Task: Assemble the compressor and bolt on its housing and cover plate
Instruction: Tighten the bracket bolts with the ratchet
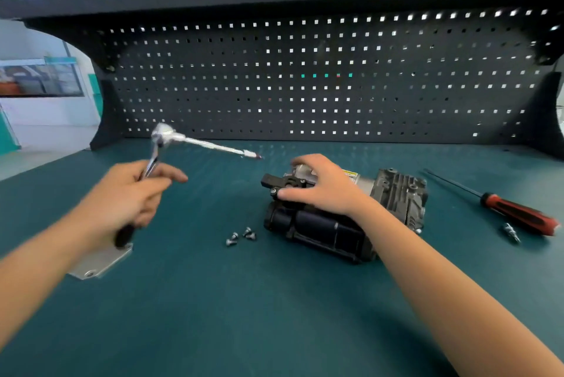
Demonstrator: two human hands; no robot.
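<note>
The compressor (341, 218), black and grey metal with a ribbed cast end, lies on the green mat right of centre. My right hand (320, 184) rests on its top left end, fingers curled over the black fitting. My left hand (128, 196) grips a ratchet wrench (161, 138) in the air left of the compressor; the wrench's long extension bar (219, 147) points right, blurred. A flat grey cover plate (100, 263) lies on the mat, partly hidden under my left forearm. Three loose bolts (241, 236) sit just left of the compressor.
A red and black screwdriver (512, 212) lies at the right, with a small metal bit (511, 231) beside it. A dark pegboard (305, 77) rises behind the bench, under a shelf. The green mat (244, 315) stretches toward me.
</note>
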